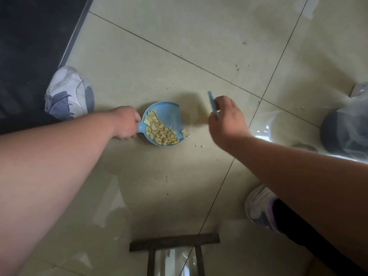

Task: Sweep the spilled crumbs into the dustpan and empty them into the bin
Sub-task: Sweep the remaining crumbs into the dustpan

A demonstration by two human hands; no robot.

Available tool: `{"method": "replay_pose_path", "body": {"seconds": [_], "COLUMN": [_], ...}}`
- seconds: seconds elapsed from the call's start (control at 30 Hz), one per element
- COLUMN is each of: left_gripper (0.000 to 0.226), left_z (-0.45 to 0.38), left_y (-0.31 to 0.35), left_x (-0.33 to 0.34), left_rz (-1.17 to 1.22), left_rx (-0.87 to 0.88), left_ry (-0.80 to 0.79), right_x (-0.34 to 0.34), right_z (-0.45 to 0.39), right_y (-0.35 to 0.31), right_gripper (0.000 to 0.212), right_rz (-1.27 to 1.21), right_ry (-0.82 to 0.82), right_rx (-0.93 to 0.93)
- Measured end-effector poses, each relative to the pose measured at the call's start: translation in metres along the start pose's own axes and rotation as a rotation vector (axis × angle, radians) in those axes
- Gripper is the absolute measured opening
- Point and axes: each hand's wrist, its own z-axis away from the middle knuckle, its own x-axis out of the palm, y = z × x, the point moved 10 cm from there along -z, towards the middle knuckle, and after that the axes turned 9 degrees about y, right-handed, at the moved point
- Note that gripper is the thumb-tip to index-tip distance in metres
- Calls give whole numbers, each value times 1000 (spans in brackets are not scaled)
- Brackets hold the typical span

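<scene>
Left hand (127,122) on crumb-filled dustpan (169,114); right hand (225,118) round, seemingly, brush (212,102)

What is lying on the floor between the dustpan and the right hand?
In the head view, mostly bare floor tile; only a few stray crumbs lie at the lip of the dustpan, short of the right hand.

Brush (212,103) bristles hidden (behind right hand (226,121)), motion-blurred.

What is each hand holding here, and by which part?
The left hand grips the blue dustpan by its short handle. The right hand holds a blue brush by its handle; its bristles are hidden.
</scene>
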Motion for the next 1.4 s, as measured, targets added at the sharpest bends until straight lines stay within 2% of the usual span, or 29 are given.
{"method": "replay_pose_path", "body": {"seconds": [0.13,0.2,0.5,0.6,0.7,0.83,0.97,1.07,1.23,1.4], "left_gripper": [26,23,20,21,18,14,22,28,19,15], "left_z": [-1,-1,3,3,2,0,0,-1,1,4], "left_y": [-14,-18,-3,6,10,3,-11,-28,-35,-33], "left_x": [-12,-11,5,7,5,-2,-10,-19,-36,-25], "left_rz": [1,-5,-135,-174,-262,-269,-73,41,-89,-248], "left_rx": [-40,-52,19,48,68,58,-5,-76,-68,-21], "left_ry": [11,3,-29,-7,30,51,11,-9,4,-11], "right_x": [-12,-6,70,89,97,84,44,16,3,33], "right_z": [-11,-5,38,49,60,59,26,1,-6,9], "right_y": [49,53,-24,-65,-98,-111,-77,-30,30,14], "right_gripper": [28,31,43,44,35,37,34,28,30,37], "right_rz": [108,128,-10,-55,-110,-138,-152,-65,49,42], "right_ry": [21,0,-124,-192,-252,-272,-116,0,6,-51], "right_rx": [163,184,121,30,-93,-222,-156,-61,140,127]}}
